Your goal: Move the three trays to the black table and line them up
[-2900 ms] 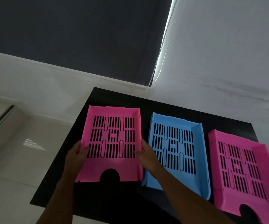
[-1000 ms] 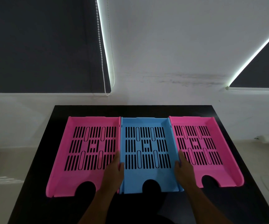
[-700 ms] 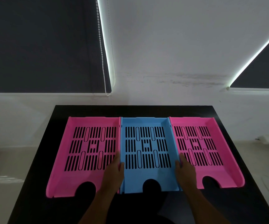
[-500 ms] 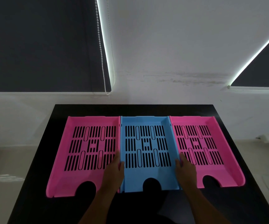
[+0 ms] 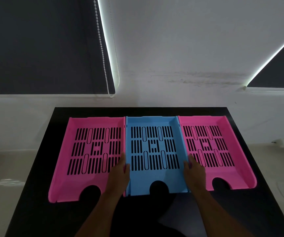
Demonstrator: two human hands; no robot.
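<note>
Three slotted plastic trays lie side by side on the black table [image 5: 35, 211], their side walls touching. The left pink tray [image 5: 79, 182] and the right pink tray [image 5: 240, 173] flank the blue tray [image 5: 154, 175]. My left hand [image 5: 119, 175] grips the blue tray's left wall, fingers draped over onto the left pink tray. My right hand [image 5: 194, 173] grips the blue tray's right wall near the front. The blue tray's front edge sits a little behind the left pink tray's front edge.
The table stands against a white wall [image 5: 180, 48]. Dark roller blinds hang at the upper left [image 5: 40, 43] and upper right [image 5: 281, 72], with a bead chain [image 5: 103, 60] beside the left one. Pale floor shows on both sides of the table.
Earlier I held the left pink tray, with the trays apart. In the last second both hands have stayed on the blue tray and it has slid slightly away from me.
</note>
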